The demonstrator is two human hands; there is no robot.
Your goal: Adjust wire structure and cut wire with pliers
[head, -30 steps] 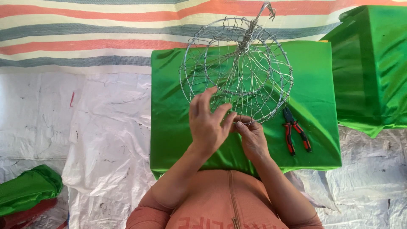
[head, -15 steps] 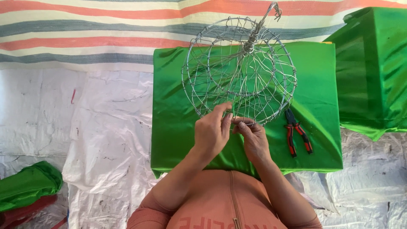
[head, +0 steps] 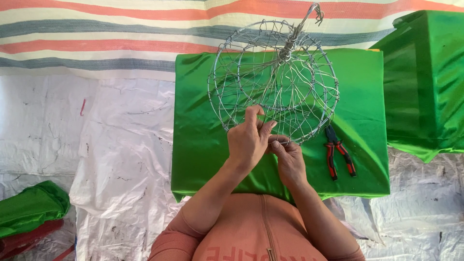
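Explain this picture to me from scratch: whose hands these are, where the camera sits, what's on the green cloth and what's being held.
There is no machine here. A person wears a camera on the head, so the one picture looks down at that person's own arms. The left hand and right hand meet at the near rim of a round wire basket, fingers pinching its wires. The basket rests on a green cloth covering a low stand, with a twisted wire hook at its far side. Red-handled pliers lie on the cloth to the right, untouched. White plastic sheeting covers the ground around.
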